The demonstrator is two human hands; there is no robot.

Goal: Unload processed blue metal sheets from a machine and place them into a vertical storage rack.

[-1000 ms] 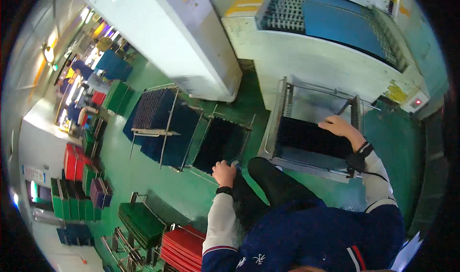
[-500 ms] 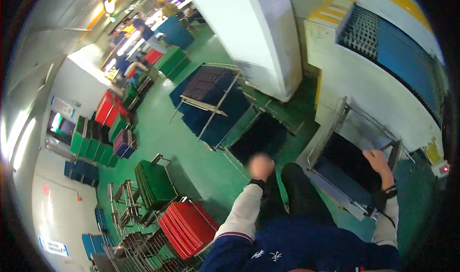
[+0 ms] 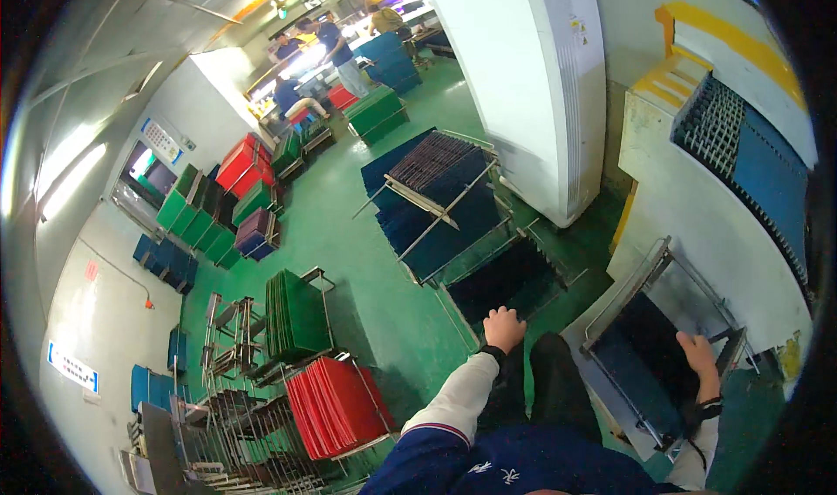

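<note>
My left hand (image 3: pixel 504 329) is above my left knee, by the near edge of a low rack of dark panels (image 3: pixel 506 279). Its fingers are loosely bent and slightly apart, with nothing visible in them. At the right, my right hand (image 3: pixel 697 355) reaches over a metal-framed rack (image 3: pixel 629 307) filled with thin black panels (image 3: pixel 649 342). The right fingers curl down at the right side of these panels. Their tips are hidden, so whatever they grip cannot be made out. Behind the low rack stands a taller stack of dark blue panels (image 3: pixel 453 220) with a metal frame on top.
A white column-shaped cabinet (image 3: pixel 545 102) stands ahead. On the right is a machine (image 3: pixel 697 207) with a toothed conveyor. Racks of red panels (image 3: pixel 336 408) and green panels (image 3: pixel 296 316) stand left, beside bare metal racks (image 3: pixel 231 338). Several people work at a lit bench far back.
The view has swung left and up, so the surroundings sit lower and further right. Both hands remain near the same racks; the left fingers now show clearly instead of blurred.
</note>
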